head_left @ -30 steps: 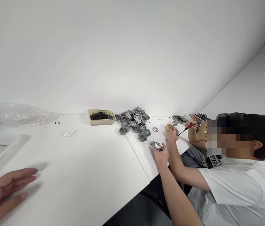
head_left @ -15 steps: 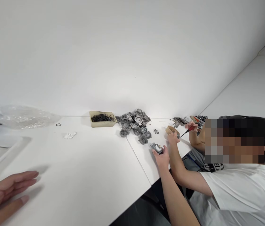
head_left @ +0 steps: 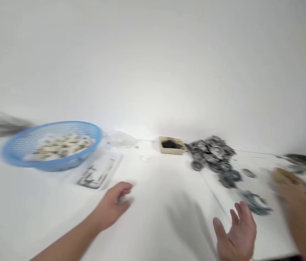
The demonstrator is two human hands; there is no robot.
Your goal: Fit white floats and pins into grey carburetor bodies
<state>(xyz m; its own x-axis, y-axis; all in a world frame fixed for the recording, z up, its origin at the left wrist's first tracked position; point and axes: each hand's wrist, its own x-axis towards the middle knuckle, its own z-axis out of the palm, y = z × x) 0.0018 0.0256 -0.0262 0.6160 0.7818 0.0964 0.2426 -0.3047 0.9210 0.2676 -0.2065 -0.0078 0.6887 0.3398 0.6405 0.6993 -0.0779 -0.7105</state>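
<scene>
The picture is blurred by motion. My left hand (head_left: pixel 112 206) hovers open over the white table (head_left: pixel 163 217), nearest to a clear sleeve of dark small parts (head_left: pixel 97 171). My right hand (head_left: pixel 237 232) is open with its fingers spread and holds nothing, just below some loose grey metal parts (head_left: pixel 254 203). Behind those parts lies a heap of grey metal castings (head_left: pixel 212 154). A blue mesh basket (head_left: pixel 51 146) filled with pale round parts stands at the far left. A co-worker's hand (head_left: pixel 291 188) at the right edge grips something tan, too blurred to name.
A tan tub of black rubber rings (head_left: pixel 171 145) sits at the table's back edge, next to the castings. A clear plastic bag (head_left: pixel 121 139) lies behind the basket. More dark parts (head_left: pixel 303 163) blur along the right edge.
The whole view has swung left, bringing the blue basket in and pushing the co-worker to the right edge. My left hand has moved forward, and my right hand has come into view.
</scene>
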